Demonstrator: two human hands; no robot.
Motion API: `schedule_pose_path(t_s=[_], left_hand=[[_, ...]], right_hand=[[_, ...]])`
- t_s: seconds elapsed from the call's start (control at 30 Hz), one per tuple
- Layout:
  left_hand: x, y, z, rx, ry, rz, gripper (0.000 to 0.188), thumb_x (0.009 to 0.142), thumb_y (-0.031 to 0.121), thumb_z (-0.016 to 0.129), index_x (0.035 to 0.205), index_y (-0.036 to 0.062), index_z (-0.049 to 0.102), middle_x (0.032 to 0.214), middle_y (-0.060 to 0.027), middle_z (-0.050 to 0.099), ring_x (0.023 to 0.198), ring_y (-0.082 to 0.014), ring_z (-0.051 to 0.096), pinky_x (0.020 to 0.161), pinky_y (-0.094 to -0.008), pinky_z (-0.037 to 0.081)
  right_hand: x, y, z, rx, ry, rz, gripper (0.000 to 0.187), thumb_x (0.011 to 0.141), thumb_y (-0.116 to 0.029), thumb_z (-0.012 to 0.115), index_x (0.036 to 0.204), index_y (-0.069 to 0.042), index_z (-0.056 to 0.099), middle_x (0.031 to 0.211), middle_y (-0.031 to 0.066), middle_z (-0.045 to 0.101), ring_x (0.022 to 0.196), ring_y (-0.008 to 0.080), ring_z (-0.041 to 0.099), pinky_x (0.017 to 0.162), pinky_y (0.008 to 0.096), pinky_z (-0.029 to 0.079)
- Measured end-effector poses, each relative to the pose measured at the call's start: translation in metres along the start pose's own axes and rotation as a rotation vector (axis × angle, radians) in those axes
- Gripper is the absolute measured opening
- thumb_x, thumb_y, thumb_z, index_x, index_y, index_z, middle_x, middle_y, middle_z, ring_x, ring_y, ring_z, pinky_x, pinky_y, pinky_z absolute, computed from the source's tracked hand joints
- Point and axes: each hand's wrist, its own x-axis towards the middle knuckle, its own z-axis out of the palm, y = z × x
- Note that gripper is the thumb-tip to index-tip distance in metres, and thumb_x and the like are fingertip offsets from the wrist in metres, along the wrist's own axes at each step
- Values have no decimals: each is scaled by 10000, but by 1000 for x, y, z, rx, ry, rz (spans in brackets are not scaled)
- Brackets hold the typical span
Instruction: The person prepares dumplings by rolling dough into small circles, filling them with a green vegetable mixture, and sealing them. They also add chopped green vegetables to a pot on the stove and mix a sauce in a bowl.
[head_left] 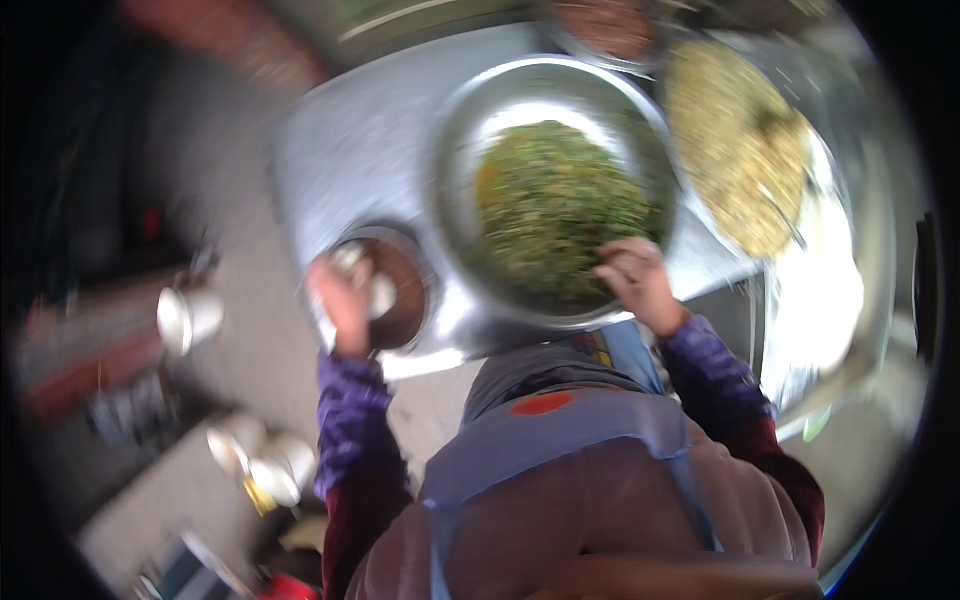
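Observation:
My left hand point(343, 303) is at the left side of a small round bowl point(428, 305) on the metal table. Reddish-brown contents point(405, 275) fill this bowl, with a white lump point(382, 297) beside my fingers and another pale piece at the fingertips. Motion blur smears that hand, so its grip is unclear. My right hand point(640, 283) reaches over the near right rim of a large steel basin point(455, 200), fingers curled together. Inside the basin lies a heap of chopped greens point(560, 205), with an orange-yellow patch on its left. What the right fingers hold, if anything, is hidden.
Right of the basin stands a wide container of yellowish crumbly food point(735, 150) with a metal spoon handle point(785, 218). White plastic sheeting point(815, 290) lies nearby. Another bowl of reddish contents point(605, 25) is at the back. White containers point(190, 318) stand on the floor at left.

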Motion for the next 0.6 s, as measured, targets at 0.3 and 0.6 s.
schedule_pose_path(t_s=[0.3,0.6], left_hand=[[-9,-24,-28,780,-141,302,367,949,291,469,940,-45,615,906,-223,622,814,-362,590,696,-465,466],[-43,254,-13,-187,149,360,410,958,368,432,1017,13,628,987,-160,636,919,-300,586,825,-430,433]], right_hand=[[0,11,-13,-237,-37,31,161,780,-253,593,725,-120,664,904,41,592,1069,253,501,923,488,374],[-309,212,-219,397,664,910,254,802,0,579,1050,-25,625,1122,157,599,1028,281,583,872,381,484]])
